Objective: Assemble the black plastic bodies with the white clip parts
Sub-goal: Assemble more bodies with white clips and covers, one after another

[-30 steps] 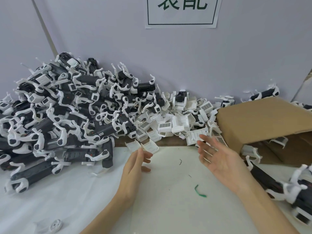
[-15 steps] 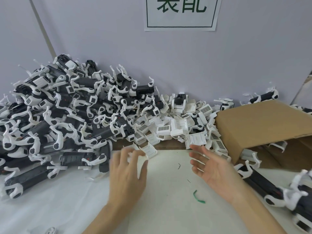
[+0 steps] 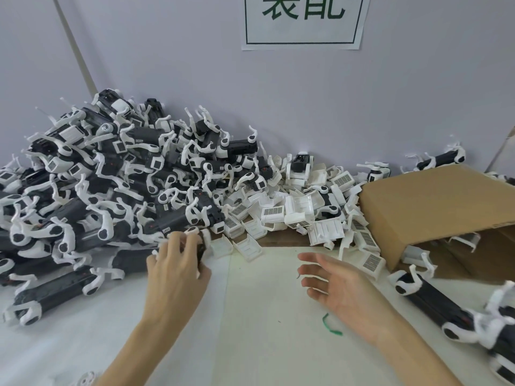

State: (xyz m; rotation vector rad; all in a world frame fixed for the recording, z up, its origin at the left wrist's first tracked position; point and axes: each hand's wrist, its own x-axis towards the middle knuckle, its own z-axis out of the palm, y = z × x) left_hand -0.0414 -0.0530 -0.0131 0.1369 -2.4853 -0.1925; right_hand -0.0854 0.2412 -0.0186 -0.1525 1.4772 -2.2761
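Two bare hands work above a white-covered table (image 3: 250, 344). The left hand (image 3: 178, 274) lies back-up at the lower edge of a large heap of black bodies fitted with white arms (image 3: 111, 190), which fills the 9 to 11 o'clock area against the wall. Its fingers curl around a black body (image 3: 200, 250) at the foot of the heap, gripping it; motion blur hides the exact finger contact. The right hand (image 3: 342, 291) hovers palm-up at 3 o'clock of the left hand, fingers spread and relaxed, holding nothing. A pile of loose white clip parts (image 3: 301, 213) lies at 12 o'clock, between the heap and a tipped brown cardboard box (image 3: 434, 207) at 2 o'clock. Two white clip parts (image 3: 248, 246) rest just beside the left fingertips. More black bodies (image 3: 434, 302) lie at 4 o'clock. A green scrap (image 3: 330, 325) lies just below the right hand. A paper sign (image 3: 303, 22) hangs on the wall.
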